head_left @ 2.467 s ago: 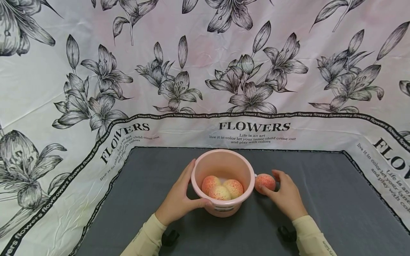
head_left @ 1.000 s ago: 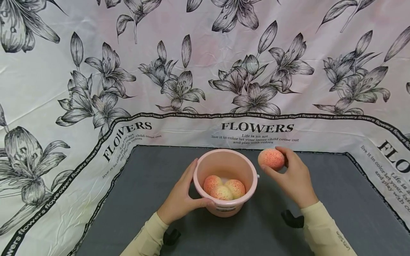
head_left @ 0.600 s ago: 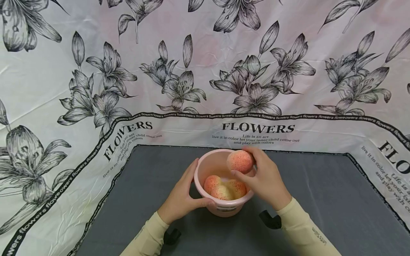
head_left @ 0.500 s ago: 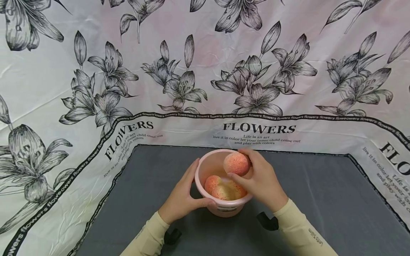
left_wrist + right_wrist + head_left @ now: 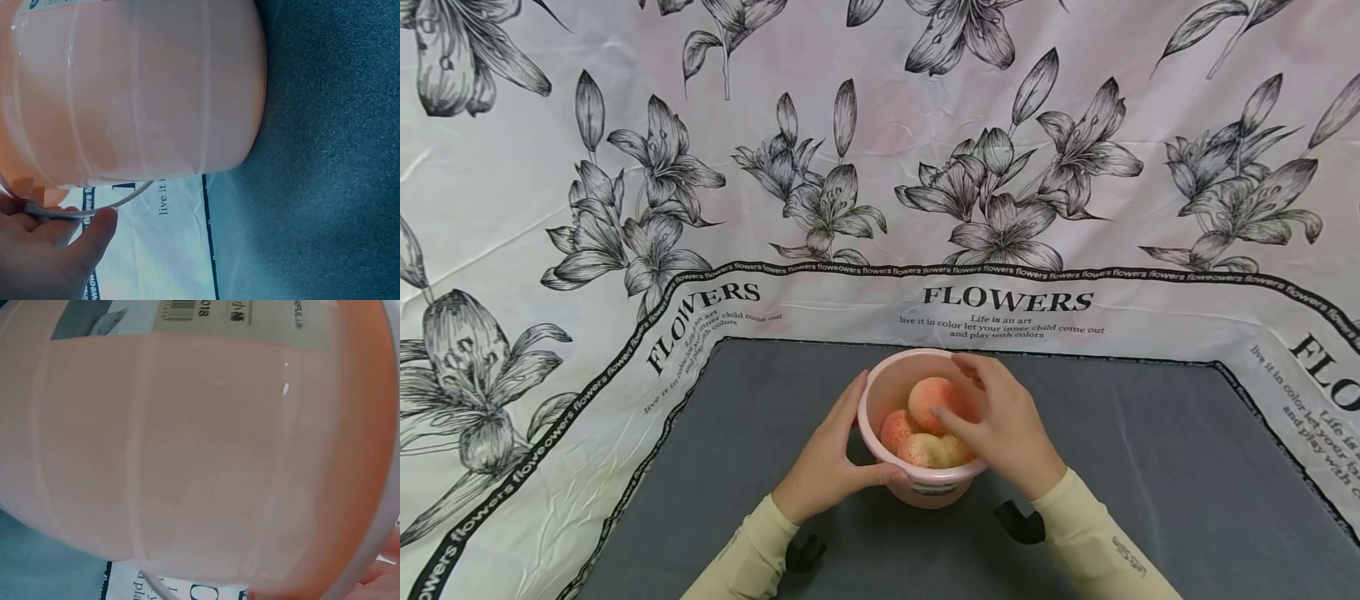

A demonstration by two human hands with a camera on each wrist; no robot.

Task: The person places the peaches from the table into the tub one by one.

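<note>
A pink plastic bucket (image 5: 928, 496) stands upright on the dark grey cloth, with several red-and-yellow peaches inside. My left hand (image 5: 827, 458) grips its left side, thumb along the front of the rim. In the left wrist view the bucket's thin pale handle (image 5: 75, 214) runs across the fingers of that hand. My right hand (image 5: 1011, 425) reaches over the right rim, fingers spread. A redder peach (image 5: 931, 398) sits above the other peaches (image 5: 923, 452), and the right thumb overlaps it. The right wrist view shows mostly the bucket wall and its printed label (image 5: 244, 322).
A dark grey cloth (image 5: 1150, 467) covers the work surface. Behind it hangs a white and pinkish flower-print sheet (image 5: 820, 308) with black lettering. Black wrist-worn devices (image 5: 1021, 523) show beside the pale yellow sleeves (image 5: 1108, 533).
My right hand has lifted the redder peach from beside the bucket, carried it left over the rim and loosened its fingers. The peach has dropped lower inside. My left hand keeps its grip.
</note>
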